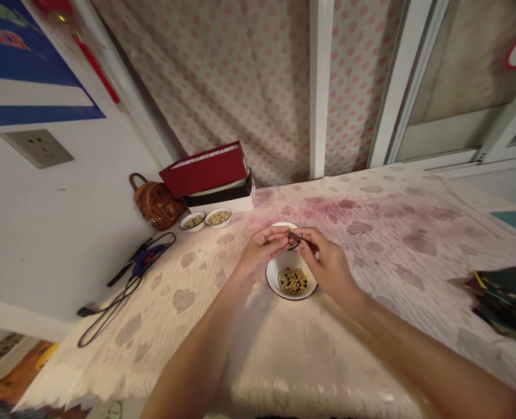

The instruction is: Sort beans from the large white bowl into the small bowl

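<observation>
Beans (292,280) sit in the bowl (272,278) just below both hands: right hand (328,265) pinches a stick (300,238) (thin, pointing left), left hand (258,253) fingertips narrowed on its tip.

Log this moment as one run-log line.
right hand: pinching thin dark stick | left hand: fingertips at its tip | below: white bowl of yellow and dark beads | behind: second bowl, partly hidden

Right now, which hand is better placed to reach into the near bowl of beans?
Likely the right hand: it grips the thin stick over the bowl; the left hand only pinches near its tip.
</observation>
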Demonstrator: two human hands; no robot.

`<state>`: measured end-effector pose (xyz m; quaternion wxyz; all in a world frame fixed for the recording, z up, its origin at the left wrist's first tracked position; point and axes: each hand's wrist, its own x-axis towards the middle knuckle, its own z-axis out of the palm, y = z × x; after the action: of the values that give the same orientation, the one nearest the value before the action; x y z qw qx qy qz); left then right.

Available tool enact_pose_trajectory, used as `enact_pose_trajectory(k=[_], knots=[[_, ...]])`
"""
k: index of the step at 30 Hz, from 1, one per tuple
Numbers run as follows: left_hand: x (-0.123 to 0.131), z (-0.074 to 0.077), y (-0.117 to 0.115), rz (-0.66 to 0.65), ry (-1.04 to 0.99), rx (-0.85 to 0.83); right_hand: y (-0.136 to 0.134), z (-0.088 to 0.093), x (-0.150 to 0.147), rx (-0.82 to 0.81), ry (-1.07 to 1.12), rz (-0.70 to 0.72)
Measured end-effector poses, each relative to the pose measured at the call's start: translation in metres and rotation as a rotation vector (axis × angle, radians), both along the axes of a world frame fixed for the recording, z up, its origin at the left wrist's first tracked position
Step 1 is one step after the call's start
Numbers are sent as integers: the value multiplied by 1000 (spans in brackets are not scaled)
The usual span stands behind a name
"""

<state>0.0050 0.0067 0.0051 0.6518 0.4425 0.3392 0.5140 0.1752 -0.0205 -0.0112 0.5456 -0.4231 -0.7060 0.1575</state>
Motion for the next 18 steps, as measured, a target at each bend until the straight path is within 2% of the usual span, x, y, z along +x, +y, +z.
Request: enact_pose_trajectory(k=[18], knots=[[0, -1, 0, 11, 4, -13, 1, -2, 0, 45, -69, -41]])
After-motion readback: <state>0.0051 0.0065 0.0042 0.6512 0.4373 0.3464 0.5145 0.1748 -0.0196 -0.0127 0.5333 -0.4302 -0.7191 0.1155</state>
